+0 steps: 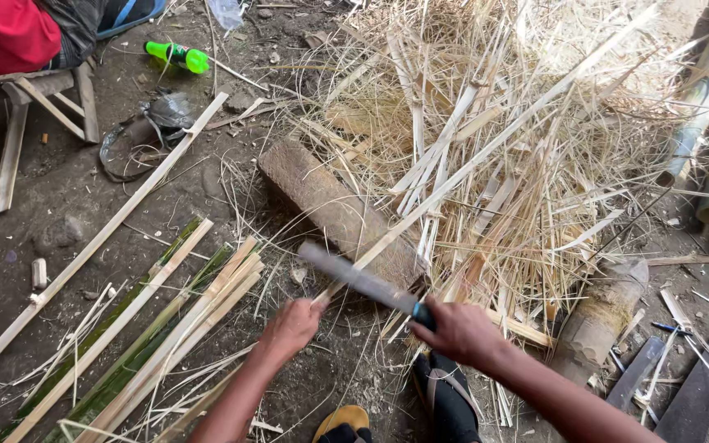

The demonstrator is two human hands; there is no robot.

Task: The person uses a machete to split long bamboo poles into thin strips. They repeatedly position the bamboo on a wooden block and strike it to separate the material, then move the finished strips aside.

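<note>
Gripping the bamboo strip [461, 176] in our left hand [290, 326], right hand [459, 331] clenching the knife [363, 281]; we'd better keep the blade angled away.

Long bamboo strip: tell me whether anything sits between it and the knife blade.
Nothing visible does. The left hand holds the long bamboo strip at its near end, and the knife blade in the right hand lies directly across it, over the wooden block.

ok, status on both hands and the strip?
Left hand grips long pale bamboo strip. Right hand holds dark-handled flat blade against it, over brown wooden block. Shavings pile behind.
</note>
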